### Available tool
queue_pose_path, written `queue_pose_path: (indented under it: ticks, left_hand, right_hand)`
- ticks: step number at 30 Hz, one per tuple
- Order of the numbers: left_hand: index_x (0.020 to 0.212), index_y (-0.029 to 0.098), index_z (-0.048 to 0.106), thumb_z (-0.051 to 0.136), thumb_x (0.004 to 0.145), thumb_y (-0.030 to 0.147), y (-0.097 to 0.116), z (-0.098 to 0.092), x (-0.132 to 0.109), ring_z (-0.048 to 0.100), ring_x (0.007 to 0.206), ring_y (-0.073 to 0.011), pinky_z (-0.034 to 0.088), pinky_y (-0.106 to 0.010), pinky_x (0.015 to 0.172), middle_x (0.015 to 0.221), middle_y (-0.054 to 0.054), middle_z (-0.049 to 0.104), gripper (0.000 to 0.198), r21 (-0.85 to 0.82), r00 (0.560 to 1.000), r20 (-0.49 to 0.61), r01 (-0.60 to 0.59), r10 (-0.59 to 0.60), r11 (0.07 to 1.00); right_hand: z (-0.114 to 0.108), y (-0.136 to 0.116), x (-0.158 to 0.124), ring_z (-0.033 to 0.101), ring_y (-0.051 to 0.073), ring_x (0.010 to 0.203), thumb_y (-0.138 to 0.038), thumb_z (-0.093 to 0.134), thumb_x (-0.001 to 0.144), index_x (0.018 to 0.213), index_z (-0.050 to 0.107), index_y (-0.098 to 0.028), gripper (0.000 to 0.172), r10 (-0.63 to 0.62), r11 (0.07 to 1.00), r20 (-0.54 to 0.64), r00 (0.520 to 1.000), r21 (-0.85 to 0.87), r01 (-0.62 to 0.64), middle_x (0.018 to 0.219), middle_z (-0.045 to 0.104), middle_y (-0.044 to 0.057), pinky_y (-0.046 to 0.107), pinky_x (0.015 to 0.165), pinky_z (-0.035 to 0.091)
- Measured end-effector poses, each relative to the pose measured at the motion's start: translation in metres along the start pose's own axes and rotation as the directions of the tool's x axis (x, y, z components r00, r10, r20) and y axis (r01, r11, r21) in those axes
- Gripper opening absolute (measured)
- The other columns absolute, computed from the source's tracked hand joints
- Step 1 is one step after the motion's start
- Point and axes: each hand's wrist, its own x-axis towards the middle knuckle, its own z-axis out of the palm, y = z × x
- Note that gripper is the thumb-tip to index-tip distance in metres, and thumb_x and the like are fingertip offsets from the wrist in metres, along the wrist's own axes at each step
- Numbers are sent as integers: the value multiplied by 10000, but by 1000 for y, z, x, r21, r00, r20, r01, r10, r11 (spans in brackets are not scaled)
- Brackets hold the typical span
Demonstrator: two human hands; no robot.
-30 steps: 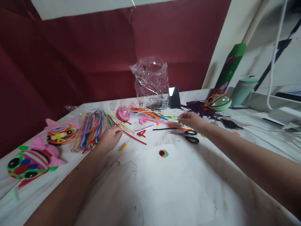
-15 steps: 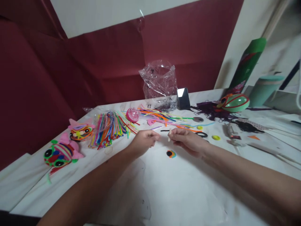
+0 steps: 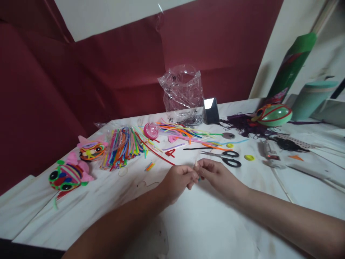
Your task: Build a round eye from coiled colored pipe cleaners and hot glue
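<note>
My left hand (image 3: 179,180) and my right hand (image 3: 215,174) meet over the middle of the white table (image 3: 215,223), fingers pinched together. Between the fingertips pokes up the pale end of a thin pipe cleaner piece (image 3: 196,164). The small coiled disc seen earlier lies hidden under my hands. Black-handled scissors (image 3: 226,158) lie just beyond my right hand. A heap of coloured pipe cleaners (image 3: 124,145) sits to the back left, with loose ones (image 3: 183,133) fanned across the middle.
Two striped pipe-cleaner figures (image 3: 67,176) (image 3: 91,149) lie at the left. A pink ball (image 3: 151,130), a clear plastic bag (image 3: 183,90), a phone (image 3: 211,109), a green egg shape (image 3: 273,115), a glue gun (image 3: 269,153) and a teal cup (image 3: 309,99) stand further back.
Both hands came back from the pipe cleaner pile and drew together toward me, pinching a pale piece. They now cover the coiled disc; the scissors are uncovered.
</note>
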Motion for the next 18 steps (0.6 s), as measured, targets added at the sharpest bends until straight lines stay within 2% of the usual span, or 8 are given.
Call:
queue_pose_path:
  ticks: [3, 5, 7, 9, 13, 18]
  left_hand:
    - [580, 149, 539, 529, 662, 278, 2, -2, -3, 360, 443, -76, 262, -225, 476, 468, 45, 439, 154, 198, 1000, -18, -2, 6, 980]
    - [574, 155, 523, 519, 682, 275, 5, -3, -6, 345, 452, -76, 252, -222, 470, 470, 54, 415, 162, 306, 1000, -23, -2, 9, 952]
    - [572, 158, 505, 510, 703, 265, 8, -4, -9, 324, 465, -72, 250, -217, 476, 482, 63, 387, 170, 375, 999, -25, -17, 29, 927]
    - [569, 158, 493, 504, 715, 246, 9, -4, -11, 310, 479, -69, 251, -212, 485, 492, 68, 368, 171, 424, 999, -20, -32, 44, 905]
    - [566, 155, 487, 500, 714, 211, 9, -5, -12, 329, 511, -75, 251, -210, 493, 509, 62, 378, 158, 477, 998, 18, -61, 60, 877]
    - [581, 156, 503, 497, 693, 207, 11, -7, -14, 315, 488, -75, 231, -211, 467, 495, 64, 371, 123, 456, 998, 59, -31, 4, 889]
  right_hand:
    - [-3, -1, -3, 504, 143, 626, -420, 515, 840, 707, 533, -208, 251, -63, 960, 11, 998, -273, 63, 645, 580, -13, 287, 601, 378]
    - [-5, -4, -5, 466, 142, 615, -393, 469, 861, 701, 525, -209, 250, -129, 882, 15, 992, -456, 121, 648, 543, -10, 282, 573, 357]
    - [-8, -7, -8, 450, 140, 609, -364, 437, 875, 688, 505, -211, 251, -179, 806, 43, 983, -566, 172, 645, 511, -11, 278, 563, 347]
    - [-9, -9, -10, 459, 139, 616, -334, 414, 885, 683, 492, -212, 249, -190, 773, 81, 978, -601, 200, 654, 510, -8, 274, 568, 351]
    - [-10, -11, -12, 479, 136, 630, -267, 434, 868, 690, 512, -209, 202, -135, 782, 137, 981, -594, 190, 676, 530, -3, 262, 569, 361]
    - [-11, -13, -13, 499, 136, 647, -216, 430, 856, 688, 518, -210, 189, -138, 794, 192, 972, -565, 224, 711, 541, 7, 258, 579, 375]
